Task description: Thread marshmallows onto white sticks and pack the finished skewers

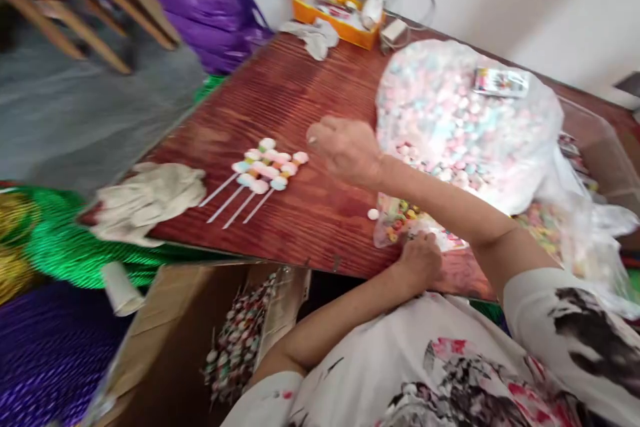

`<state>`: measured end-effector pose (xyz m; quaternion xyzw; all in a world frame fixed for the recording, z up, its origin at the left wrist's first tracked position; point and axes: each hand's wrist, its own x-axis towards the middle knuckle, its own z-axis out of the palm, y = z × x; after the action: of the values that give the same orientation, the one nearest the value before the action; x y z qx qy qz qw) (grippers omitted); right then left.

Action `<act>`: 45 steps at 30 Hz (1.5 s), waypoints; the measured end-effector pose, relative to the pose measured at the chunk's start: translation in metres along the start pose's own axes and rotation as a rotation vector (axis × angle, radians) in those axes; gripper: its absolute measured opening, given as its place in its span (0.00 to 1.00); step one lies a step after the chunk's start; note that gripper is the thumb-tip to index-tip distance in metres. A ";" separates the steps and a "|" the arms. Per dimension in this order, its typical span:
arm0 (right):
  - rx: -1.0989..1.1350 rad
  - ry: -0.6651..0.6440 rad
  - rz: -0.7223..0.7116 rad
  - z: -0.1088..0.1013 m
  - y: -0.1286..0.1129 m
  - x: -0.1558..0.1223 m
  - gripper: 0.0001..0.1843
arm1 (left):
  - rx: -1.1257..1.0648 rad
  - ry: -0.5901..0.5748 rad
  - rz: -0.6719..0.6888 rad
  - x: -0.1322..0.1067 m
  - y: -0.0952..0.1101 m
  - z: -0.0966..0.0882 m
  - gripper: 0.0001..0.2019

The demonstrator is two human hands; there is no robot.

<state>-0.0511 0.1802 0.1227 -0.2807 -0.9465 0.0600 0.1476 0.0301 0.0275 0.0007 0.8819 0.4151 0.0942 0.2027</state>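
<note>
My right hand [345, 150] is over the middle of the table with its fingers curled closed. A small pale spot shows at its fingertips, and I cannot make out if it is a held piece. Just left of it lie several white sticks threaded with pastel candy-like pieces [265, 169], side by side. My left hand [421, 261] is at the table's front edge, its fingers bent together against a small clear bag of coloured ring-shaped pieces [393, 220]; what they grip is hidden. A loose white round piece [373, 214] lies beside that bag.
A big clear bag of pastel pieces [450, 113] covers the table's right side, a small packet [501, 82] on top. Behind is a yellow tray [345, 27]. A cloth [150, 200] hangs at the left corner. Below stands a cardboard box [150, 333] containing many threaded sticks.
</note>
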 end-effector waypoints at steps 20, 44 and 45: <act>0.992 1.441 0.993 -0.046 0.017 -0.390 0.07 | 0.082 0.243 -0.029 0.003 -0.010 -0.004 0.09; 1.240 1.316 0.999 -0.016 0.007 -0.370 0.09 | -0.743 0.308 -0.194 0.009 -0.022 -0.023 0.09; 1.230 1.318 0.996 -0.017 0.006 -0.370 0.09 | -0.755 0.304 -0.198 0.009 -0.021 -0.023 0.08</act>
<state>0.2528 -0.0171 0.0471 -0.4941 -0.2593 0.4227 0.7141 0.0130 0.0531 0.0124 0.6775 0.4594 0.3488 0.4564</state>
